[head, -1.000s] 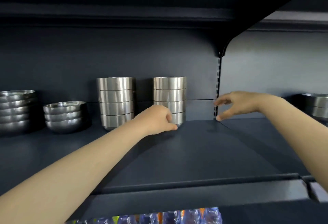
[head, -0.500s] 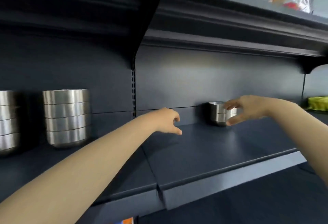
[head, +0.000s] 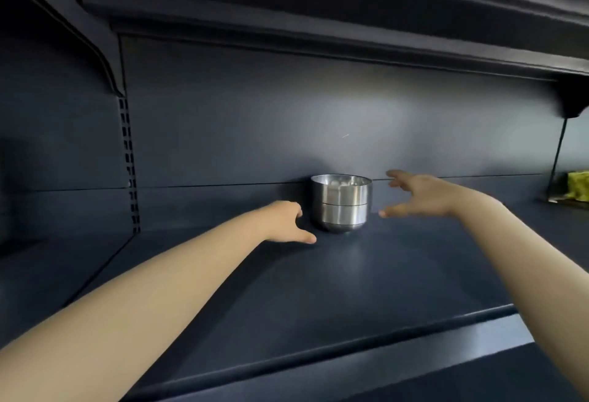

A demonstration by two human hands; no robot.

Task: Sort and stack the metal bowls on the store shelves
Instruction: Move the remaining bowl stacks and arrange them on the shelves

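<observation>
Two straight-sided metal bowls (head: 341, 202) stand nested in a short stack at the back of the dark shelf (head: 318, 299), against the rear panel. My left hand (head: 287, 221) reaches in just left of the stack, fingers spread, thumb low near the shelf surface, a small gap from the bowls. My right hand (head: 420, 196) hovers to the right of the stack with fingers and thumb spread wide, not touching it. Neither hand holds anything.
A slotted upright (head: 129, 165) divides this bay from the darker bay on the left. Another shelf (head: 350, 19) overhangs closely above. A yellow-green package (head: 577, 185) sits at the far right. The shelf's front lip (head: 350, 347) runs across below my forearms.
The view has swung right, away from the tall bowl stacks, which are out of frame now. Both hands moved to either side of the two-bowl stack, and the right hand opened wider.
</observation>
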